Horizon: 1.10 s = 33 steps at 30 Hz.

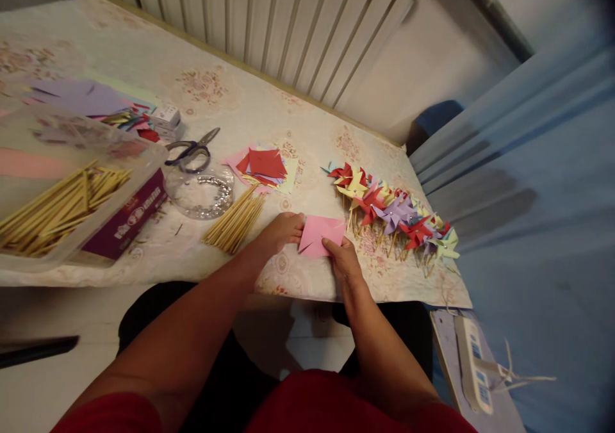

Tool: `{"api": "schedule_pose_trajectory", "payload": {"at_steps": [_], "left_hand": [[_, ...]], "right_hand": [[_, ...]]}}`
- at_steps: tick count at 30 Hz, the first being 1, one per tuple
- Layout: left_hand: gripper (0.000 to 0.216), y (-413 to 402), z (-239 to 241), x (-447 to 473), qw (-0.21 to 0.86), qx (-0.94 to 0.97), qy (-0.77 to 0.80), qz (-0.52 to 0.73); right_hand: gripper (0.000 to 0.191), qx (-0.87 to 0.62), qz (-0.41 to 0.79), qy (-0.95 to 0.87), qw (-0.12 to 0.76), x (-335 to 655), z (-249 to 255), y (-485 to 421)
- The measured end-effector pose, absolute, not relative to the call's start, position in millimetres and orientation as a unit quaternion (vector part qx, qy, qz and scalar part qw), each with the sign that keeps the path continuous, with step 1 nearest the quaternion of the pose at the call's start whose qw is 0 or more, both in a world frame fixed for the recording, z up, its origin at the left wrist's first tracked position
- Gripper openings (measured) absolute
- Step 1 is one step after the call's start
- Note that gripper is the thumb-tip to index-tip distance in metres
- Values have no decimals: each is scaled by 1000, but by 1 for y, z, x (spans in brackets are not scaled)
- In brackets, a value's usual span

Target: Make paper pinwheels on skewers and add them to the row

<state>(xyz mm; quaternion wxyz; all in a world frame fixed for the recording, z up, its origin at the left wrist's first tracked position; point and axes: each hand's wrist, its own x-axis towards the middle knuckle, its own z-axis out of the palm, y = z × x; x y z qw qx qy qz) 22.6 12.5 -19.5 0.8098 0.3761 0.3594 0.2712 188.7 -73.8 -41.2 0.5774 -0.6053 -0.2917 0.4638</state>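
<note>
A pink paper square [317, 233] with slits cut in from its corners is between my hands near the table's front edge. My right hand [344, 257] grips its lower right side, thumb on top and the other fingers hidden beneath. My left hand [288, 228] is closed at the left edge of the square, its fingertips partly hidden. Thin wooden sticks [235, 220] lie in a bundle left of my left hand. Beyond them is a pile of slit paper squares [264, 166], a red one on top. Right of my hands stand several paper pinwheels [396, 212] on sticks.
At left, a clear plastic box [154, 157] holds more sticks. Scissors [195, 152] lie by a round clear dish [180, 196] of small shiny pieces. Purple paper [79, 95] lies behind the box. A power strip [473, 362] sits low at right, near a blue curtain [542, 228].
</note>
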Motion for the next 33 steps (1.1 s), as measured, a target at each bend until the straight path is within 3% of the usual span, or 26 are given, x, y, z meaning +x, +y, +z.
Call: {"api": "schedule_pose_trajectory", "payload": {"at_steps": [9,23,33], "left_hand": [[44,17,-25,21,842,300,350,279],[62,19,-18,12,794,438,327,265],[35,25,-21,5,741,566,281,228]], "right_hand": [[34,-584,502,-328,548,195,-41,-74],[36,-595,498,-357,520,202,-40,-67],[31,-619,466,-572,268,209,13,-43]]}}
